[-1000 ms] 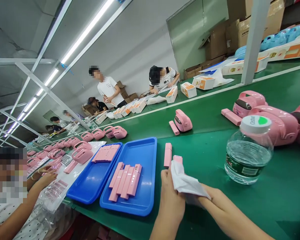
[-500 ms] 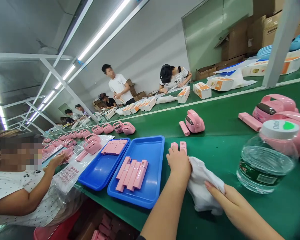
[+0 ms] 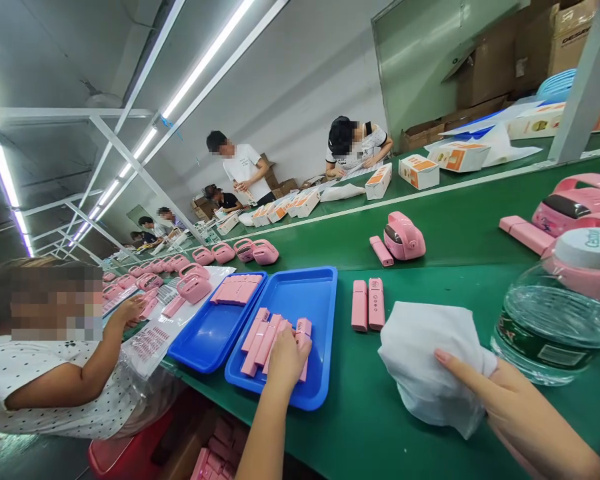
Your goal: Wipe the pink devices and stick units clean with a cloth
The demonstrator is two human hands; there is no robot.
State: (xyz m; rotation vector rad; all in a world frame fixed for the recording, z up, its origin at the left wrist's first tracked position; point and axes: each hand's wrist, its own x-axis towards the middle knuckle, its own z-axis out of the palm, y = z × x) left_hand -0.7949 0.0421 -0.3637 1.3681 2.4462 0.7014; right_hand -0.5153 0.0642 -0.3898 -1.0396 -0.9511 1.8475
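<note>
Pink plastic bars (image 3: 260,343) under left hand (image 3: 286,361); cloth (image 3: 427,367) under right hand (image 3: 513,400)

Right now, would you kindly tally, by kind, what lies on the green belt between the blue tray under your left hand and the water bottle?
Pink bar-shaped parts: 2
White cloth: 1
Total: 3

2 trays (image 3: 325,333) are sitting side by side on the belt (image 3: 360,413), with bars (image 3: 260,347) lying in the right one. 2 more bars (image 3: 360,305) are lying just right of it, followed by a cloth (image 3: 425,367) and a standing bottle (image 3: 550,320). A co-worker (image 3: 65,373) is sitting left of the trays.
</note>
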